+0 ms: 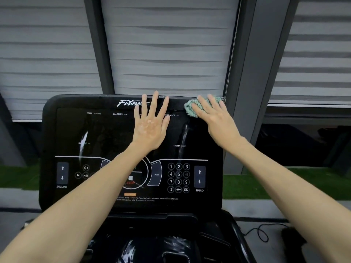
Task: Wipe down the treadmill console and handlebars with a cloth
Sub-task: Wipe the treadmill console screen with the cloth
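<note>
The black treadmill console (98,130) fills the middle of the view, with a dark screen above and a keypad and arrow buttons below. My left hand (150,124) lies flat on the upper middle of the screen, fingers spread, holding nothing. My right hand (212,116) presses a teal-green fuzzy cloth (191,108) against the console's upper right corner. Most of the cloth is hidden under the palm and fingers. The handlebars are not clearly visible.
Grey striped window blinds (167,44) hang behind the console between dark frame posts (252,88). A glossy black tray area (157,242) sits below the console. A black cable (260,232) lies on the floor at lower right, and green turf (247,183) shows beyond.
</note>
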`<state>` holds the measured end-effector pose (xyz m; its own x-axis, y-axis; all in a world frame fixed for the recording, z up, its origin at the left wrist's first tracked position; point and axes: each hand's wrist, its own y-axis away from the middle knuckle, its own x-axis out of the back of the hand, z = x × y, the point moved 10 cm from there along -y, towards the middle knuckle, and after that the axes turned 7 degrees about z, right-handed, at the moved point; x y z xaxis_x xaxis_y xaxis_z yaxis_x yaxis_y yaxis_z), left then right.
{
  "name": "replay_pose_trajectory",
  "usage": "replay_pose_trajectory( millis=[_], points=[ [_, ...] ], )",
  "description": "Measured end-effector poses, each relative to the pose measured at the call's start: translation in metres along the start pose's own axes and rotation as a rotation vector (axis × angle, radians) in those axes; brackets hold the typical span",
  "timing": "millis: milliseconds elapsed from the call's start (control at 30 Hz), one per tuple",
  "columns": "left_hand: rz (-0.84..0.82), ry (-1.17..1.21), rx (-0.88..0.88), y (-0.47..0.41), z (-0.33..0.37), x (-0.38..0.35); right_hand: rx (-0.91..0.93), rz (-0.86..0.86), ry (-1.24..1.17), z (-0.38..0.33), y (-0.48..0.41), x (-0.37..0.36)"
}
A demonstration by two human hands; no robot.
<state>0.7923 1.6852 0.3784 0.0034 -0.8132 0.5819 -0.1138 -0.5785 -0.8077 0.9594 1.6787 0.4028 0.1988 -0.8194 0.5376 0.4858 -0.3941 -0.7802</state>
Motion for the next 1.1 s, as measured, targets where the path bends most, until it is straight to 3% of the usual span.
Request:
replay_pose_trajectory(
  millis=[167, 300, 400, 567, 633, 767, 867, 1000, 1100],
  points=[
    [0.012, -0.001, -0.008, 0.000, 0.000, -0.001, 0.039, 0.029, -0.049, -0.040, 0.067, -0.015],
    [0.015, -0.007, -0.001, 0.001, 0.000, -0.001, 0.223, 0.008, -0.091, -0.095, 0.163, -0.025],
    [0.011, -0.006, -0.001, 0.000, 0.000, 0.000, 0.412, -0.109, -0.070, -0.124, 0.221, -0.035],
    [-0.012, -0.021, -0.025, 0.001, -0.001, 0.001, 0.473, -0.153, -0.076, -0.120, 0.216, -0.034],
    [-0.016, -0.002, -0.039, 0.002, -0.003, 0.002, 0.420, -0.098, -0.093, -0.107, 0.185, -0.029],
    [-0.036, 0.025, -0.095, 0.004, -0.011, 0.004, 0.146, 0.057, -0.088, -0.059, 0.084, -0.003],
    [-0.046, -0.014, -0.063, 0.003, -0.029, 0.008, -0.015, 0.053, 0.004, -0.019, 0.011, 0.005],
    [-0.076, -0.054, 0.005, 0.003, -0.044, 0.007, -0.088, 0.011, 0.005, -0.008, -0.032, 0.000],
    [-0.087, -0.035, 0.013, 0.005, -0.043, 0.001, -0.061, 0.037, 0.018, -0.028, -0.018, 0.000]
  ],
)
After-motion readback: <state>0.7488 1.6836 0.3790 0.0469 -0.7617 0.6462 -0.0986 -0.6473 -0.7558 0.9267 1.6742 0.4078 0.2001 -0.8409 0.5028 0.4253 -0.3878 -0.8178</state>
